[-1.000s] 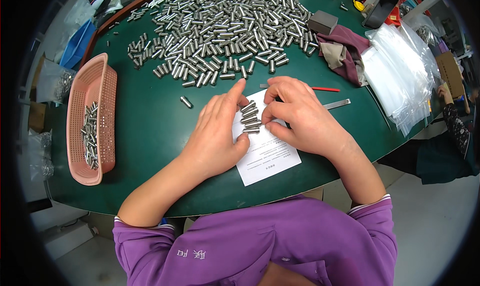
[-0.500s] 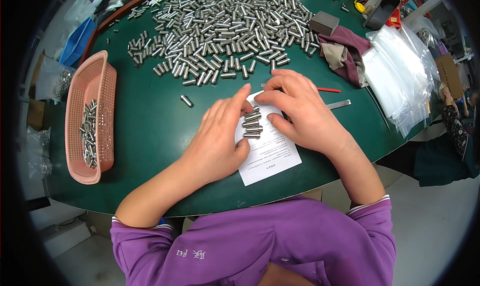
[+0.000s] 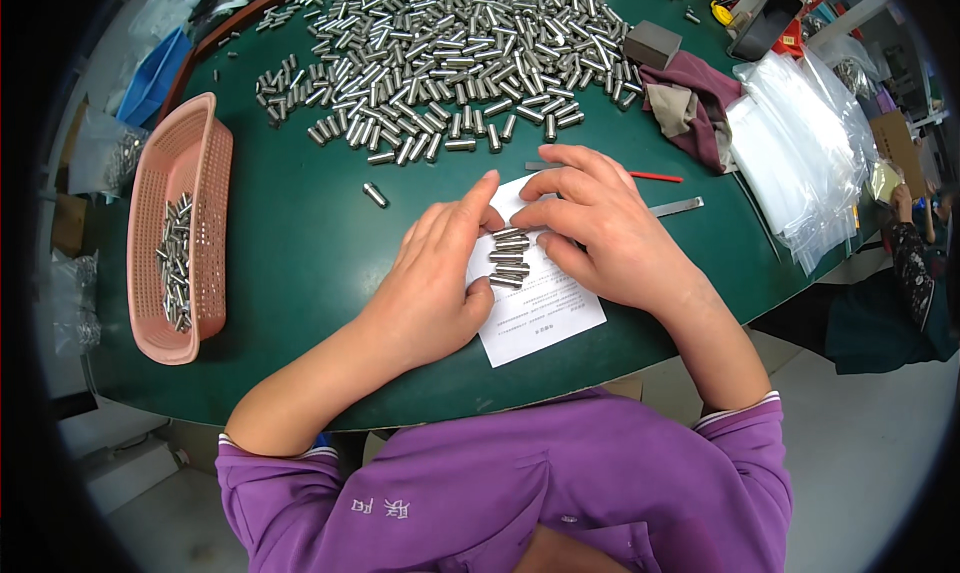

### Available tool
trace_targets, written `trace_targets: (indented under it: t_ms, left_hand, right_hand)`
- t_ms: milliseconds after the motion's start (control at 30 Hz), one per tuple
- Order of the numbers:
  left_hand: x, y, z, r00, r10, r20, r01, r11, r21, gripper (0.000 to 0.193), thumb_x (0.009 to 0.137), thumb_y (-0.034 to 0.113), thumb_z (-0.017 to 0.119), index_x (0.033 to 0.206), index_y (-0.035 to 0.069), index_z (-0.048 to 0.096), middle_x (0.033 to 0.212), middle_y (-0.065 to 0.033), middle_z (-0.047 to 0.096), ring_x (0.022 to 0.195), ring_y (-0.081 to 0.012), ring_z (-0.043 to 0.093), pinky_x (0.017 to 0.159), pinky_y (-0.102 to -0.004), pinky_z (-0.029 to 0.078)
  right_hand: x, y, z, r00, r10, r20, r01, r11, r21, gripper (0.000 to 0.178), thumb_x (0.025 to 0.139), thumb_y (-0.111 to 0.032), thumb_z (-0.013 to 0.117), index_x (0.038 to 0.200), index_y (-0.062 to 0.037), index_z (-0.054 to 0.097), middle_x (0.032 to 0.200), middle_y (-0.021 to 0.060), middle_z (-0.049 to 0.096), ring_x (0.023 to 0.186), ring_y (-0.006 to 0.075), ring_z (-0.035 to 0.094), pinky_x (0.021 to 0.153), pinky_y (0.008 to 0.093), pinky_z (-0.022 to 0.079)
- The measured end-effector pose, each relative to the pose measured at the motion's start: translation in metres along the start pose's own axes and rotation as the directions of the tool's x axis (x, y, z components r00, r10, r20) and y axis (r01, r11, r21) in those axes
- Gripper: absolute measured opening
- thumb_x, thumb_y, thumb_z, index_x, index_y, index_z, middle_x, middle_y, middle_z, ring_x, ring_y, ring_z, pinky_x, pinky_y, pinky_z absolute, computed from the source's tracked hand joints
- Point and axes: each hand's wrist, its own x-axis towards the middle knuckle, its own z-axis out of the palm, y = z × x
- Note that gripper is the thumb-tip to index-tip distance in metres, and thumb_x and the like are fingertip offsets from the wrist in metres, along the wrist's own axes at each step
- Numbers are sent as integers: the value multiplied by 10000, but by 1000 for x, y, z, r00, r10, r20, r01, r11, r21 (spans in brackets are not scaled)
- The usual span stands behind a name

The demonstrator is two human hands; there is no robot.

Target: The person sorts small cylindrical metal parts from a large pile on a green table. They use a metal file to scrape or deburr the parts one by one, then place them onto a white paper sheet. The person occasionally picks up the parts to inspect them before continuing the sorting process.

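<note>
Metal pins (image 3: 510,258) between left hand (image 3: 425,283) and right hand (image 3: 612,235), axes roughly left-right; both near, hands apart, unclamped.

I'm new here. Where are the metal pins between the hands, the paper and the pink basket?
Metal pins (image 3: 510,258): head view, on the shaft of a middle one.
Paper (image 3: 535,335): head view, on its lower part.
Pink basket (image 3: 213,233): head view, on its right side wall.

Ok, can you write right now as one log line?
left hand: left of lined-up metal pins; right hand: right of them; white paper: underneath; metal pile: beyond; pink basket: at left, holding metal parts
</note>
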Motion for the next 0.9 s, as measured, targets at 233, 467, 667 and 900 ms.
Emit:
trace_targets:
  t_ms: [233,467,667,900]
  left_hand:
    - [-4,1,0,1000,10,0,-10,1000,-11,866,678,-72,599,1451,11,217,1126,-132,547,1042,-281,517,974,-395,396]
    - [-9,5,-2,1000,14,17,-13,1000,-25,851,681,-72,597,1444,3,227,1123,-134,538,1054,-290,509,974,-404,387]
    - [-13,7,-3,999,9,44,-6,997,-74,813,685,-78,570,1429,-16,246,1123,-136,518,1085,-313,487,973,-423,368]
    - [-20,7,-3,999,27,29,-27,999,-21,881,669,-79,623,1450,17,226,1106,-126,546,1009,-271,525,952,-383,404]
  right_hand:
    - [-1,-2,-2,999,-1,42,0,1000,26,164,742,-38,661,893,-100,648,972,16,631,1192,288,498,1035,490,341]
    - [-4,-6,-4,998,-7,67,4,999,46,174,735,-31,684,892,-94,642,936,-10,642,1174,282,520,1021,487,355]
    - [-9,-12,-4,997,-11,72,7,999,47,177,725,-31,694,882,-101,652,935,-12,641,1148,275,533,1007,472,374]
    - [-12,-19,-5,997,-17,78,13,998,58,206,707,-21,699,890,-106,660,940,-13,640,1144,268,537,1001,459,382]
